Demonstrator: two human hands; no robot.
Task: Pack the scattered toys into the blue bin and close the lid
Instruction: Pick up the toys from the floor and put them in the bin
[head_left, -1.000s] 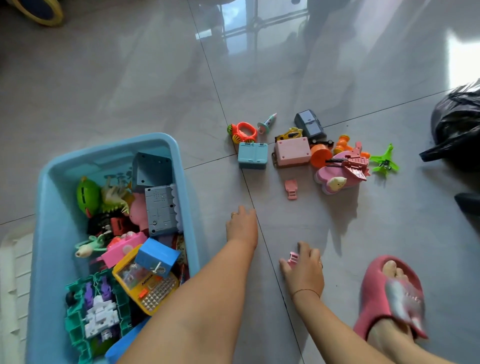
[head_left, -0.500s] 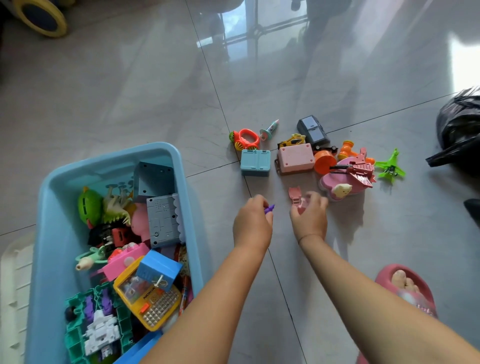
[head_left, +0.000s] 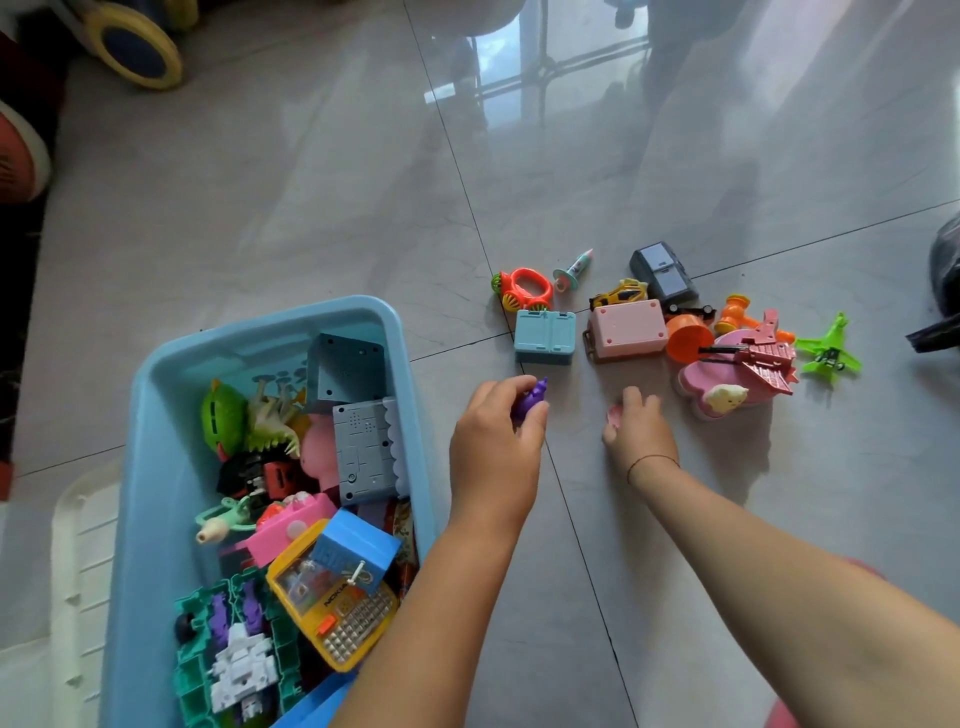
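A small purple toy (head_left: 530, 404) is pinched between thumb & curled fingers of the L hand (head_left: 496, 452), held above the floor (head_left: 311, 208) just right of the blue bin (head_left: 156, 467). The R hand (head_left: 640, 434) is set low, fingers curled over a small pink piece (head_left: 615, 415); whether it's lifted can't be told. The bin is seen open, crowded w/ packed toys (head_left: 363, 457). Beyond both hands a teal case (head_left: 544, 338), pink box (head_left: 628, 330), orange rattle (head_left: 523, 291) & green plane (head_left: 830, 352) are scattered close together.
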